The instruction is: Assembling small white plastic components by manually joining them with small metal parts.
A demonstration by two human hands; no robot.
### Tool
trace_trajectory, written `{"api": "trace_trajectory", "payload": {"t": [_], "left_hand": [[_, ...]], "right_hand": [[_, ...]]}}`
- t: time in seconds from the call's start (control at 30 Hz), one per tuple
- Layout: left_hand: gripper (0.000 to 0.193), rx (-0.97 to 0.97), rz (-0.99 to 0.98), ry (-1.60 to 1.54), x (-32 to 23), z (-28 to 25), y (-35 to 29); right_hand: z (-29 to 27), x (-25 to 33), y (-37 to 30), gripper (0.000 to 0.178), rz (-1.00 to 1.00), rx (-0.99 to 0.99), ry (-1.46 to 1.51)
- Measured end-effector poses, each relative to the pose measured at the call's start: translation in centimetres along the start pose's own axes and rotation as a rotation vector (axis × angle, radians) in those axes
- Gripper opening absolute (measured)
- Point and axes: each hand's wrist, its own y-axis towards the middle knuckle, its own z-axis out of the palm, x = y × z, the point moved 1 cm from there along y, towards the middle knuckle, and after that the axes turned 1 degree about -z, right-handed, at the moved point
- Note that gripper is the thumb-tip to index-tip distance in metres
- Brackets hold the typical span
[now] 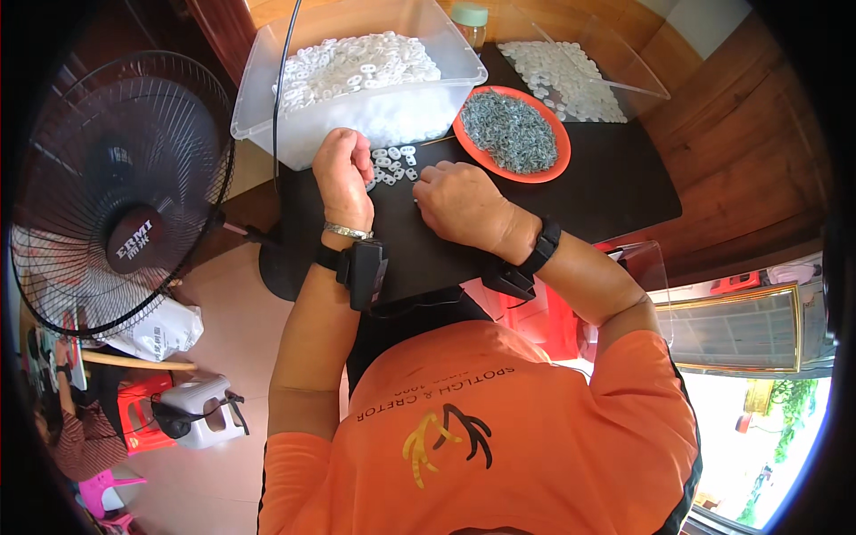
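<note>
My left hand [343, 178] rests on its side at the black tabletop with fingers curled inward; what they hold, if anything, is hidden. To its right, small white plastic pieces with two holes [392, 166] lie loose near its fingertips. Across from it, my right hand [464, 205] is closed, knuckles up, with fingertips pressed together. A tiny pale bit shows at those fingertips, too small to name. Beyond my hands stands a clear plastic bin [357, 116] heaped with similar white pieces. An orange plate [563, 153] of small silvery metal parts sits beyond my right hand.
A clear tray [637, 85] with whitish pieces spilled flat lies at the far right, near a green-lidded jar [470, 25]. A black fan [125, 192] stands at the left. Another person's striped sleeve [94, 441] shows at lower left, near stools [201, 415].
</note>
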Motion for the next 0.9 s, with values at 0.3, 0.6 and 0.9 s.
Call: {"api": "trace_trajectory", "payload": {"t": [0.3,0.6,0.9], "left_hand": [[0.018,0.294,-0.216,0.337,0.3,1.3,-0.7],[0.018,0.403,-0.170,0.428,0.8,1.3,-1.3],[0.019,0.579,-0.259,0.274,1.1,1.7,-1.2]], "right_hand": [[-2.4,-2.8,0.2,0.011,0.334,-0.244,0.540],[-0.5,-3.6,0.9,0.023,0.379,-0.421,0.718],[-0.8,-4.9,-0.3,0.030,0.399,-0.305,1.029]]}}
